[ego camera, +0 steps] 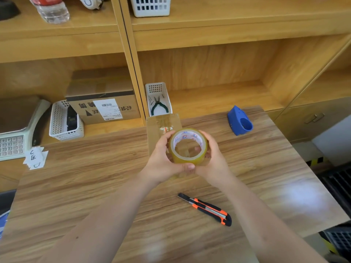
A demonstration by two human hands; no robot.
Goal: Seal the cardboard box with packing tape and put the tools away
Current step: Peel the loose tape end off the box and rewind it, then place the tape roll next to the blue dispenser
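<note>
A roll of clear yellowish packing tape (188, 160) with a white core is held above the wooden table between both hands. My left hand (163, 160) wraps its left side, thumb along the lower edge. My right hand (213, 160) cups its right side. Right behind the roll lies a small flat cardboard box (161, 123), partly hidden by my hands, with shiny tape on its top. An orange and black utility knife (206, 208) lies on the table nearer to me, to the right. A blue tape dispenser (240, 121) sits at the far right of the table.
A white basket with green pliers (158, 103) stands in the shelf behind the box. Another white basket (65, 122) and a larger labelled carton (103, 105) sit in the left shelf bay. A scale (13, 143) and paper slips (36, 157) lie at left.
</note>
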